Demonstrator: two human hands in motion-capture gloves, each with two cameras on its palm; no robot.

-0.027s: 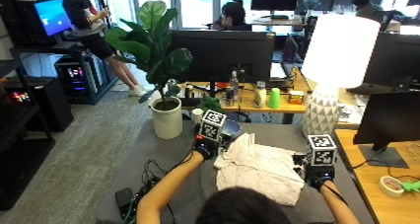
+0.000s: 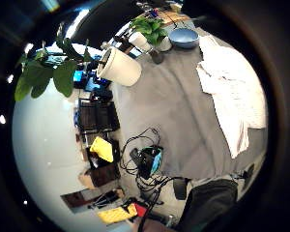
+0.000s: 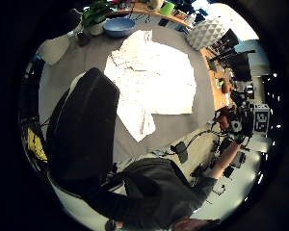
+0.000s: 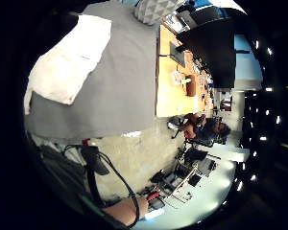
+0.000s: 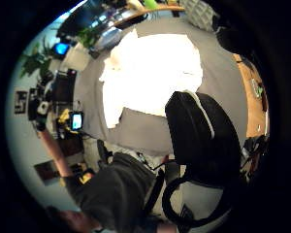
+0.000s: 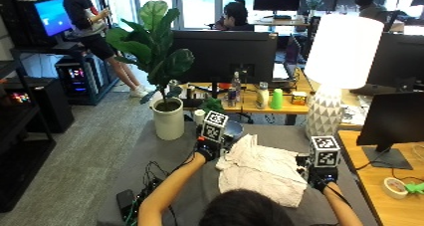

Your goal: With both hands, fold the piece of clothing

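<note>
A white crumpled garment (image 6: pixel 262 169) lies spread on the grey table (image 6: pixel 172 161) in front of me. My left hand (image 6: pixel 207 150) hovers by the garment's far left corner and holds nothing. My right hand (image 6: pixel 322 177) hovers just off its right edge, also apart from the cloth. In the left thumb side palm view the garment (image 3: pixel 151 77) lies below, past my left thumb (image 3: pixel 84 130). The right thumb side palm view shows the garment (image 5: pixel 150 73) untouched beyond my right thumb (image 5: pixel 203 131). Neither hand has cloth in it.
A blue bowl (image 6: pixel 232 129) and a small green plant (image 6: pixel 212 106) stand at the table's far edge behind the garment. A white lamp base (image 6: pixel 322 117) stands at the far right. A wooden desk (image 6: pixel 391 201) with a monitor (image 6: pixel 391 129) adjoins on the right.
</note>
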